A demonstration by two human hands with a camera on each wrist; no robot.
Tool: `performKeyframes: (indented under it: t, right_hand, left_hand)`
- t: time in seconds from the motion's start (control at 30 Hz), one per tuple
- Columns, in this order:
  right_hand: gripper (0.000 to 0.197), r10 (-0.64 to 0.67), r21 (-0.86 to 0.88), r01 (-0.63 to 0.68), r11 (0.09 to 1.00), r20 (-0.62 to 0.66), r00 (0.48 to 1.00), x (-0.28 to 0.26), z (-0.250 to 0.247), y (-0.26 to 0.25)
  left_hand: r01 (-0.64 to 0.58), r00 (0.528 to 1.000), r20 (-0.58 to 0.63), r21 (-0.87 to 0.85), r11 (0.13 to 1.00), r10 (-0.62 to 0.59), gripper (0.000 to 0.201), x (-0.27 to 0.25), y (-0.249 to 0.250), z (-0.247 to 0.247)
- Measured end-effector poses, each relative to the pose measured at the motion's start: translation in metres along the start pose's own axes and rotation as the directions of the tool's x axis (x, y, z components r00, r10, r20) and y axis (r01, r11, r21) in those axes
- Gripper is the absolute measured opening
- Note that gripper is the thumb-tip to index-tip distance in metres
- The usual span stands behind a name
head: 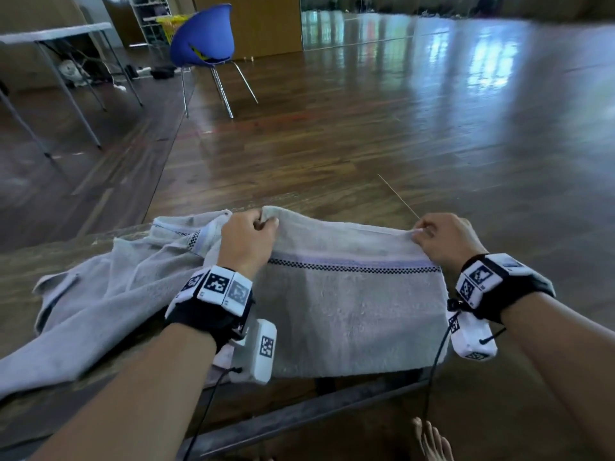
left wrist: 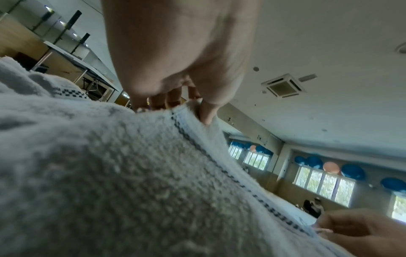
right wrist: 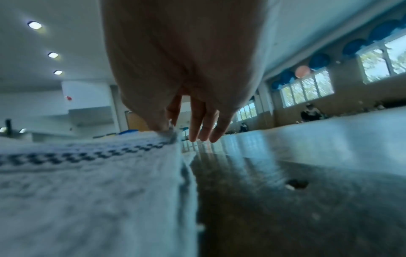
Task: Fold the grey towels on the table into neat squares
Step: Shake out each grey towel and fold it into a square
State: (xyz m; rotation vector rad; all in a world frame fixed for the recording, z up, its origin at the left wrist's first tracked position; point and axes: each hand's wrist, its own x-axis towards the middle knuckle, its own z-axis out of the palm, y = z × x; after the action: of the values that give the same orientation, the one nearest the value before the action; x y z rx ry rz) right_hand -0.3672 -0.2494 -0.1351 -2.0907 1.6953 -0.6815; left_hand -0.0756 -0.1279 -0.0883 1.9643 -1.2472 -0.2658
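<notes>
A grey towel [head: 349, 314] with a black checked stripe lies spread on the wooden table [head: 20, 261], its near edge hanging over the front. My left hand [head: 263, 224] pinches the towel's far edge at its left end, thumb and fingers curled on the cloth [left wrist: 193, 107]. My right hand [head: 421, 232] pinches the far right corner [right wrist: 169, 132], with the other fingers hanging straight beside it. A second grey towel [head: 109, 284] lies crumpled to the left, partly under the first.
The table's right edge runs just past my right hand. Beyond it is shiny wooden floor [head: 399, 111]. A blue chair [head: 203, 38] and a white folding table [head: 56, 34] stand far back left. Bare toes [head: 432, 440] show below the table's front rail.
</notes>
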Motion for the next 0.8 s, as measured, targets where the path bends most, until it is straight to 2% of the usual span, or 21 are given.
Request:
performKeyframes:
  t: [0.07, 0.17, 0.23, 0.3, 0.37, 0.43, 0.53, 0.63, 0.8]
  right_hand:
    - [0.01, 0.021, -0.085, -0.012, 0.996, 0.104, 0.994, 0.002, 0.01, 0.001]
    - [0.013, 0.011, -0.132, 0.003, 0.991, 0.103, 0.995, 0.005, 0.013, 0.0]
    - [0.014, -0.028, -0.103, 0.036, 0.994, 0.08, 0.996, 0.003, 0.01, -0.005]
    - [0.009, -0.089, -0.025, 0.09, 0.996, 0.035, 0.995, -0.002, 0.003, -0.015]
    - [0.004, -0.17, 0.057, 0.172, 0.983, -0.043, 0.985, -0.012, -0.009, -0.028]
    - [0.005, -0.236, 0.115, 0.249, 0.962, -0.115, 0.965, -0.025, -0.023, -0.045]
    - [0.007, -0.273, 0.207, 0.3, 0.931, -0.146, 0.951, -0.054, -0.04, -0.07]
    - [0.009, -0.319, 0.287, 0.349, 0.892, -0.145, 0.936, -0.093, -0.043, -0.087]
    - [0.011, -0.441, 0.282, 0.451, 0.847, -0.101, 0.892, -0.137, -0.037, -0.096]
  left_hand:
    - [0.016, 0.998, 0.054, 0.05, 0.999, -0.019, 0.029, -0.002, -0.006, 0.005]
    - [0.029, 0.998, 0.056, 0.072, 0.997, -0.033, 0.038, 0.0, -0.013, 0.005]
    - [0.015, 1.0, 0.021, 0.084, 0.996, -0.017, 0.029, 0.001, -0.011, 0.003]
    - [0.008, 1.0, -0.012, 0.069, 0.998, -0.007, 0.005, -0.003, -0.006, 0.001]
    - [-0.04, 0.999, -0.03, 0.096, 0.995, 0.043, 0.017, -0.009, 0.002, -0.001]
    - [-0.161, 0.986, -0.015, 0.093, 0.982, 0.163, 0.023, -0.015, 0.015, -0.004]
    - [-0.391, 0.916, 0.066, -0.067, 0.918, 0.395, 0.023, -0.033, 0.04, -0.009]
    - [-0.512, 0.835, 0.115, -0.197, 0.836, 0.539, 0.024, -0.057, 0.056, -0.011]
    - [-0.531, 0.783, 0.284, -0.159, 0.833, 0.553, 0.028, -0.08, 0.057, -0.008]
